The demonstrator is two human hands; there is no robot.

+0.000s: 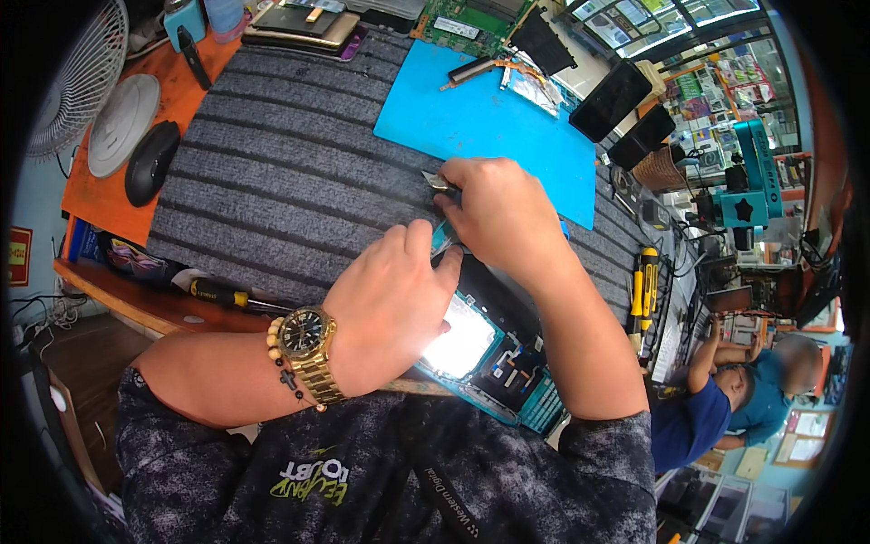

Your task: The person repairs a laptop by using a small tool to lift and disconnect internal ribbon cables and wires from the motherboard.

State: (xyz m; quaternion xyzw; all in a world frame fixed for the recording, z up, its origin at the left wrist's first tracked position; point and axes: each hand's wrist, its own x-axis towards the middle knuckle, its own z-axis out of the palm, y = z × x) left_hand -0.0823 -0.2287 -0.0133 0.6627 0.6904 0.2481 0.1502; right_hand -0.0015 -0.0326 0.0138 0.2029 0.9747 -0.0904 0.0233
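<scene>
In the head view, an opened teal-and-black device (514,351) sits at the counter's (101,199) near edge, its long axis slanting from the far left to the near right; the hands hide part of it. A small metal blade (435,180) points toward the counter's left edge.

The right hand (497,210) is closed around the blade, pinching it between thumb and curled fingers, forearm rising from the near right. The left hand (385,304) is partly open, palm down, fingers bent over the device; I cannot tell whether it grips it.

A grey striped mat (272,168) covers the counter, a blue mat (476,118) toward its far edge, a black mouse (152,163) near its left edge. Two people (693,422) are in the room at right.
</scene>
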